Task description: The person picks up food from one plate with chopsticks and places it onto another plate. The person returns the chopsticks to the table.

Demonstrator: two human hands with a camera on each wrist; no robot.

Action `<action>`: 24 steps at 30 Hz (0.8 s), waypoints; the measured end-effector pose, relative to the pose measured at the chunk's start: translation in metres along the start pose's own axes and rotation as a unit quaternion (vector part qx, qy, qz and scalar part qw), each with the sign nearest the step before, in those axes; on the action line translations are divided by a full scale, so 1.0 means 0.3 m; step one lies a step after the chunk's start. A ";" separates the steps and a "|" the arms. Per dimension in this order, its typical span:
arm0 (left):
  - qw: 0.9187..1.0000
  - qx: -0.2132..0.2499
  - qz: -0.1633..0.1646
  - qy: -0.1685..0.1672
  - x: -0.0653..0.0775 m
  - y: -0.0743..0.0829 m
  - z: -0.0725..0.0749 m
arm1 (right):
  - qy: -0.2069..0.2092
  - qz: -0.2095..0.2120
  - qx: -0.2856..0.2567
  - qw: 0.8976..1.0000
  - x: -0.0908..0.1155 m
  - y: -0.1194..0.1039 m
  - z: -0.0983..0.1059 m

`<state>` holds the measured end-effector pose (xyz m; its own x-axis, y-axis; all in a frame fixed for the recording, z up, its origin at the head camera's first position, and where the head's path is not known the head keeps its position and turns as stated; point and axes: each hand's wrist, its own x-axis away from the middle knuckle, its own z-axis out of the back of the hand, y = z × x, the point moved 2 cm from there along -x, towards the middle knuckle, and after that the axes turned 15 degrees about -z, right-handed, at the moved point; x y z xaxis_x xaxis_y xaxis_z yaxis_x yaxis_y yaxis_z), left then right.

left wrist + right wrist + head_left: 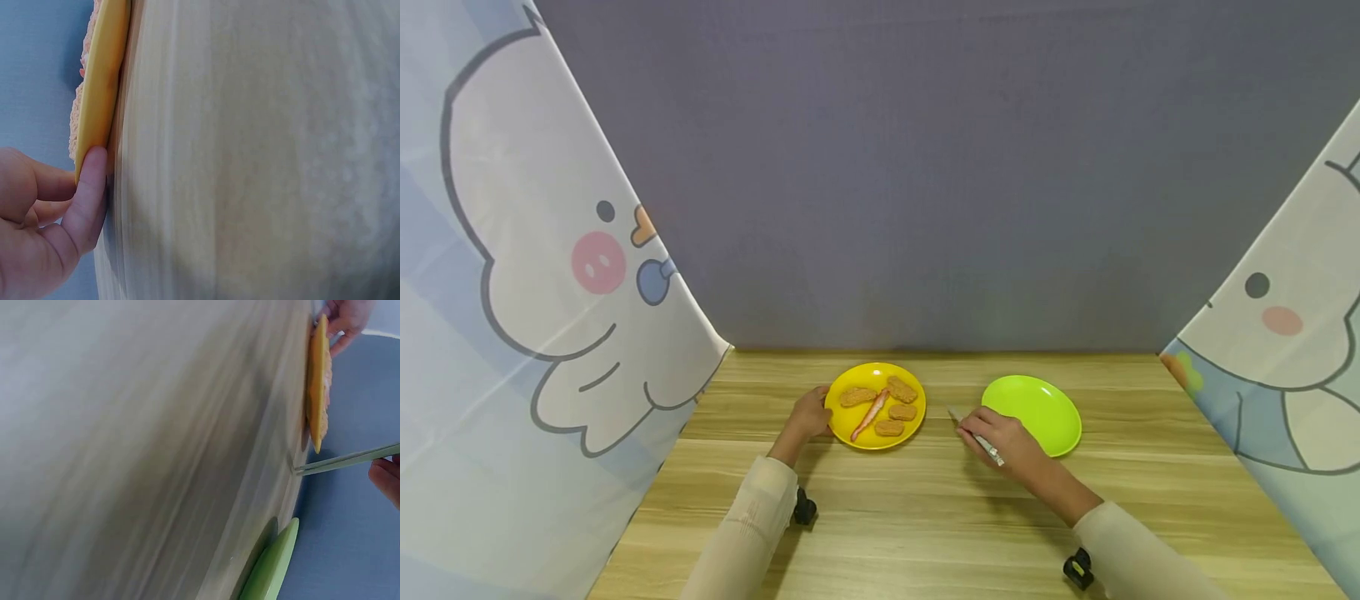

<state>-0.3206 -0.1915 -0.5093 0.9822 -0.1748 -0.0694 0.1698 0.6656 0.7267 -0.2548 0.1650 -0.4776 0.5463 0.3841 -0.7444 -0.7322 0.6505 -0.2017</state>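
Note:
My left hand (810, 412) grips the left rim of a yellow plate (844, 422); the left wrist view shows the thumb (89, 187) against the plate's side. On that plate lie several brown breaded pieces, such as one breaded piece (902, 412), and a long red-and-white strip (870, 415). A pair of pale chopsticks (987, 450) is held in my right hand (1009, 442). Their tips point down toward the table between the two plates, close to the yellow plate's right edge. Just beyond the right hand sits a bright green plate (1033, 410) with nothing on it.
Both plates stand on a wood-grain table (887, 525). Behind it rises a grey cloth wall (880, 183). Cartoon-printed panels flank the left (550, 250) and right sides. Black wrist mounts (803, 507) hang by both sleeves.

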 end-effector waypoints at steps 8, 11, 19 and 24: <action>1.000 -0.007 0.001 0.000 0.000 0.000 -0.002 | -0.044 0.056 0.046 0.996 0.049 -0.029 -0.025; 1.000 -0.005 0.001 0.000 -0.001 -0.001 -0.003 | -0.084 0.049 0.068 0.993 0.071 -0.044 -0.032; 1.000 -0.009 -0.004 -0.005 -0.007 -0.002 0.001 | -0.174 0.023 0.116 0.978 0.133 -0.081 -0.053; 1.000 -0.021 -0.008 -0.007 -0.008 0.001 0.004 | -0.179 0.026 0.109 0.977 0.161 -0.090 -0.067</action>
<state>-0.3229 -0.1918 -0.5082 0.9783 -0.1950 -0.0707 0.1884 0.6933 0.6956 -0.2169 0.1527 -0.5208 0.6470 0.5989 -0.4718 -0.6792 0.7339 0.0002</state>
